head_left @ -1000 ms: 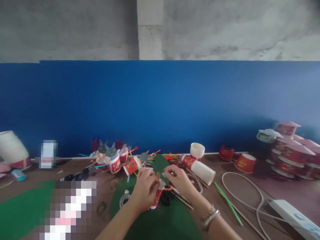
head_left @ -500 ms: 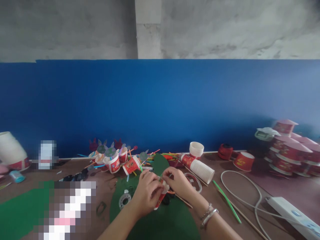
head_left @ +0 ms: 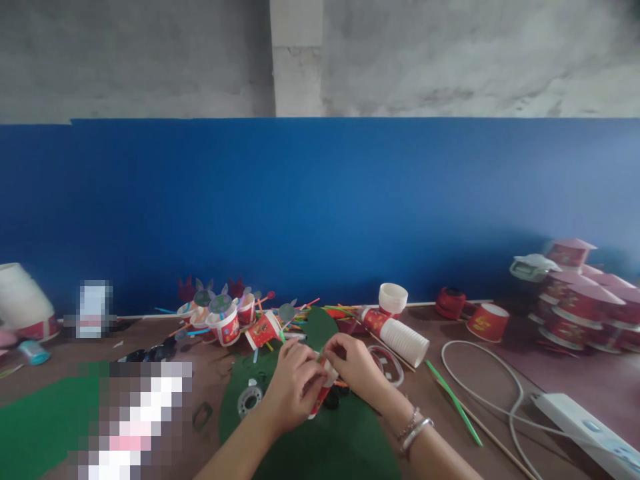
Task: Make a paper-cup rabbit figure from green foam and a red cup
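Note:
My left hand (head_left: 293, 387) is closed around a small red and white paper cup (head_left: 320, 400), held tilted over a round green felt sheet (head_left: 330, 437). My right hand (head_left: 356, 363) pinches at the cup's top rim, fingers pressed together against it; a bracelet shows on that wrist. What the right fingertips hold, if anything, is too small to name. A tape roll (head_left: 249, 400) lies just left of my left hand.
Decorated cups with coloured sticks (head_left: 227, 320) cluster behind my hands. A lying stack of white cups (head_left: 400, 337), a red cup (head_left: 487, 323), stacked red bowls (head_left: 585, 300), a white cable (head_left: 480, 380), a power strip (head_left: 585, 427) and green sticks (head_left: 453, 400) sit to the right.
Both hands came together over the cup a second ago; my right hand moved left onto its rim. In the last half second they have barely shifted.

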The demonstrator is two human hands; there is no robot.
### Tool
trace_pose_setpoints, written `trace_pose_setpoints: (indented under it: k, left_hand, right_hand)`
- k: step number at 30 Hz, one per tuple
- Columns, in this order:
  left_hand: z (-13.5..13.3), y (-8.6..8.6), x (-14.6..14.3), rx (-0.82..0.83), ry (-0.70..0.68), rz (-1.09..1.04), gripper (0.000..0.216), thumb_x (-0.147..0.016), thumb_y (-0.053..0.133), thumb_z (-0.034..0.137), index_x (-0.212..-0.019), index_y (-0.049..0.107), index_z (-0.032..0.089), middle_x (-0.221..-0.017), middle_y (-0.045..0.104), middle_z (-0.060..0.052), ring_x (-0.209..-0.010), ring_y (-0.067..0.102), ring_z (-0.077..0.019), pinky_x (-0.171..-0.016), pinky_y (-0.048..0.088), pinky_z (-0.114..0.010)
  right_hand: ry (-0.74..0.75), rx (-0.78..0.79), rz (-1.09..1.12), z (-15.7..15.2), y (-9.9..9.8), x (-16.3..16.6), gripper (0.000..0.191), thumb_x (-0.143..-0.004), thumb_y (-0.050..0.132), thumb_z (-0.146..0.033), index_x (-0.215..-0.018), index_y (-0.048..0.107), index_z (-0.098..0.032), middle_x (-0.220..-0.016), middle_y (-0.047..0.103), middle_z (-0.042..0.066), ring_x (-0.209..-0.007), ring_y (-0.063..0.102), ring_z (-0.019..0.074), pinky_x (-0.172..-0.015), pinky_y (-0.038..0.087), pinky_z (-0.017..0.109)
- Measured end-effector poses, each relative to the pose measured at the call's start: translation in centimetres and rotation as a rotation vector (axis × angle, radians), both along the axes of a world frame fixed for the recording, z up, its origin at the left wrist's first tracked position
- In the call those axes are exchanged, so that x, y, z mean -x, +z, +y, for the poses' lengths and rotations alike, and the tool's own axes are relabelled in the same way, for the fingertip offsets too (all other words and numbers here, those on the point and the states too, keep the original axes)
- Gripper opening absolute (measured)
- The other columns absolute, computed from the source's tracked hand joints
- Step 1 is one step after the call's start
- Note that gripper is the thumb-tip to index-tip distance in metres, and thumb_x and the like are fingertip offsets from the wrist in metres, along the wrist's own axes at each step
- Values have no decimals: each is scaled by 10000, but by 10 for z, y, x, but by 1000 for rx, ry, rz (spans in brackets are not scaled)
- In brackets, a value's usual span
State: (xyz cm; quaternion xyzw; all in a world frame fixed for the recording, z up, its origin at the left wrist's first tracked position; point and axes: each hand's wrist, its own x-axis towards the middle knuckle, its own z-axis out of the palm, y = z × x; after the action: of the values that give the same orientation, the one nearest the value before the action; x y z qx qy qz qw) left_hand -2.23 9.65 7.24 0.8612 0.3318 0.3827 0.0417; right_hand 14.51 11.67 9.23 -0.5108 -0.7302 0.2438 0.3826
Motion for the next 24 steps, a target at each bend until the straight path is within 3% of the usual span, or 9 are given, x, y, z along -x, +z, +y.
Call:
trace_pose_setpoints:
  k: [6, 11, 16, 22, 24]
  left_hand:
    - [-1, 3, -1, -9, -13, -5, 154, -842, 443, 160, -815, 589, 198, -804, 510, -21, -808, 492, -155, -960, 278, -430]
    - [-1, 3, -1, -18, -11, 0, 156, -844, 443, 159, -824, 592, 199, -804, 522, -22, -802, 493, -155, -960, 283, -430]
    - [-4, 4, -1, -42, -3, 44, 170, -856, 439, 178, -811, 601, 201, -789, 538, -22, -780, 503, -152, -981, 262, -449]
    - [-9, 4, -7, -121, -48, 50, 167, -856, 435, 151, -824, 596, 183, -759, 549, -27, -782, 518, -155, -933, 317, -416]
    - [-9, 5, -7, -103, -56, 29, 173, -855, 431, 132, -847, 594, 187, -774, 556, -28, -788, 522, -154, -919, 328, -407]
  right_hand:
    - [-37, -66, 12, -4, -5, 6, 76, -728, 520, -140, -663, 533, -175, -635, 603, 4, -626, 563, 146, -606, 409, 241]
    - [-38, 46, 225, 0, -11, 9, 114, -701, 557, -160, -783, 489, -201, -616, 586, -32, -570, 574, 140, -548, 432, 238]
    - [50, 178, 331, 8, -18, 7, 188, -676, 601, -208, -855, 554, -175, -649, 575, -26, -559, 557, 129, -547, 442, 251]
    - [42, 109, 409, 8, -18, 7, 205, -663, 638, -189, -850, 557, -166, -663, 564, -25, -617, 543, 121, -585, 434, 240]
    - [44, 157, 469, 7, -16, 7, 278, -652, 664, -218, -896, 540, -173, -646, 557, -38, -570, 536, 113, -540, 429, 232]
